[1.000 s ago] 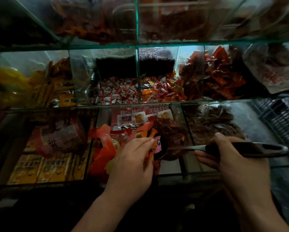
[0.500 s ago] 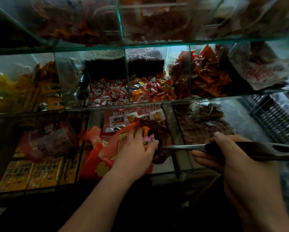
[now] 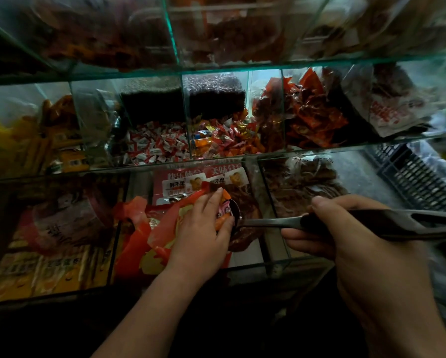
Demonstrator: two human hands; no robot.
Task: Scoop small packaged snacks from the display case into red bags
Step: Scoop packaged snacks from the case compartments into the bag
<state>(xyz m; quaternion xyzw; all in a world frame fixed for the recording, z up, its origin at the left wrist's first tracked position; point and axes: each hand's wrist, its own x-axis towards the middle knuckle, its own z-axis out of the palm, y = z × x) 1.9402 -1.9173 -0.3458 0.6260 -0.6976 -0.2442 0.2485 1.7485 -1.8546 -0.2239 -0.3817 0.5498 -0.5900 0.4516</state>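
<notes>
My right hand [image 3: 346, 233] grips the black handle of a metal scoop [image 3: 268, 222], held level over the lower glass compartment. The scoop's bowl [image 3: 236, 211] sits among brown packaged snacks [image 3: 242, 200] in the middle bin. My left hand [image 3: 204, 228] reaches into the same bin, palm down, fingers curled over small orange and pink snack packets right against the scoop bowl. A crumpled red bag [image 3: 149, 228] lies under and to the left of that hand; whether the hand also pinches the bag's rim I cannot tell.
The glass display case [image 3: 276, 244] has vertical dividers between bins. The middle shelf holds white-and-red candies [image 3: 157, 146], mixed wrapped sweets [image 3: 224, 140] and red packets [image 3: 312, 120]. Yellow packs [image 3: 41, 275] fill the lower left bin. A dark plastic crate [image 3: 418, 174] stands at the right.
My left hand has moved forward into the bin and closed over the small packets at the scoop bowl. The scoop has stayed nearly level, shifting slightly left with the view.
</notes>
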